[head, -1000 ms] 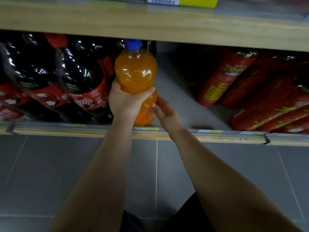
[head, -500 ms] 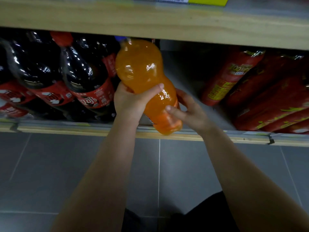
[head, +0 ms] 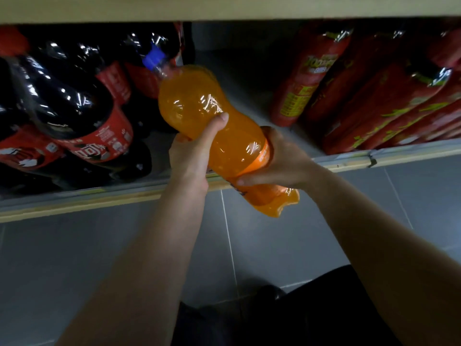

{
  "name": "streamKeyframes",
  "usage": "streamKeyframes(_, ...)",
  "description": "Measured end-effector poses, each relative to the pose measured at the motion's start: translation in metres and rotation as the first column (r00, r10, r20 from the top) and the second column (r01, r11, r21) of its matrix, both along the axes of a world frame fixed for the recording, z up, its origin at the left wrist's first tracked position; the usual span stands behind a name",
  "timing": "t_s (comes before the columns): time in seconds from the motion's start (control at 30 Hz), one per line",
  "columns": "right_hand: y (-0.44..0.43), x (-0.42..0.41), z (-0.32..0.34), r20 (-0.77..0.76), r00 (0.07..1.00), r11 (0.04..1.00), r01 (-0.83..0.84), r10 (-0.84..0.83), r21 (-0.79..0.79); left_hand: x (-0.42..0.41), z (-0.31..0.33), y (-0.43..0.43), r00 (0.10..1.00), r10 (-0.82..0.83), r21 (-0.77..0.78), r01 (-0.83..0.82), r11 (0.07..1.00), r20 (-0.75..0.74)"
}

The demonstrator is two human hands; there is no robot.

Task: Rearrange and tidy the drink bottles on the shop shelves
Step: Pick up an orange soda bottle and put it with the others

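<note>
A large orange soda bottle (head: 199, 113) with a blue cap is tilted, its cap pointing up-left into the shelf and its base hanging out over the shelf's front edge (head: 99, 198). My left hand (head: 192, 156) grips the bottle's waist from the left. My right hand (head: 282, 158) grips the lower part by the orange label from the right. Dark cola bottles (head: 62, 106) with red labels fill the shelf's left side. Red-wrapped bottles (head: 374, 96) lean on the right side.
A bare grey strip of shelf floor (head: 239, 78) lies between the cola bottles and the red bottles. The wooden shelf above (head: 224, 8) hangs low over the opening. Grey floor tiles (head: 274, 245) lie below, with my dark clothing at the bottom.
The orange bottle went from upright on the shelf to tilted, its base pulled outward past the shelf edge. My right hand moved from beside the base to gripping the lower part.
</note>
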State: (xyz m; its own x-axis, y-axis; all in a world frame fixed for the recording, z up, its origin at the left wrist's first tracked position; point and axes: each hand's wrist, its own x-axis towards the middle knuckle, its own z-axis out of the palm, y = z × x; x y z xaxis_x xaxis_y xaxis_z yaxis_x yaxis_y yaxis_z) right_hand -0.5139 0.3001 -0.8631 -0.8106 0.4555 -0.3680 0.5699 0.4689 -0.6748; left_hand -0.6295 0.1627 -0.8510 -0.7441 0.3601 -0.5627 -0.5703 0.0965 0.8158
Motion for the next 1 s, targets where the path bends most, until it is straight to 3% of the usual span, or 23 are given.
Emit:
streamKeyframes(0.13,-0.011,0.030,0.007,0.084,0.991,0.994,0.102,-0.099,-0.036,0.027,0.008,0.003,0.996,-0.049,-0.081,0.055,0.995,0.079)
streamKeyframes(0.33,-0.050,0.101,0.068,0.165,0.965,0.932,0.241,-0.202,-0.270,0.084,0.077,-0.013,0.976,-0.073,-0.227,0.120,0.966,0.204)
streamKeyframes(0.5,-0.069,0.161,0.173,0.230,0.929,0.874,0.354,-0.288,-0.333,0.130,0.185,-0.018,0.942,-0.238,-0.267,0.298,0.916,0.237)
streamKeyframes(0.63,-0.072,0.209,0.283,0.246,0.897,0.859,0.428,-0.366,-0.281,0.167,0.293,-0.010,0.902,-0.366,-0.214,0.414,0.885,0.231)
streamKeyframes(0.83,-0.060,0.288,0.431,0.143,0.835,0.795,0.550,-0.532,-0.256,0.232,0.438,0.027,0.825,-0.544,-0.134,0.563,0.816,0.153)
streamKeyframes(1.0,-0.033,0.369,0.503,0.060,0.755,0.710,0.638,-0.653,-0.297,0.307,0.509,0.080,0.754,-0.655,-0.113,0.657,0.746,0.057)
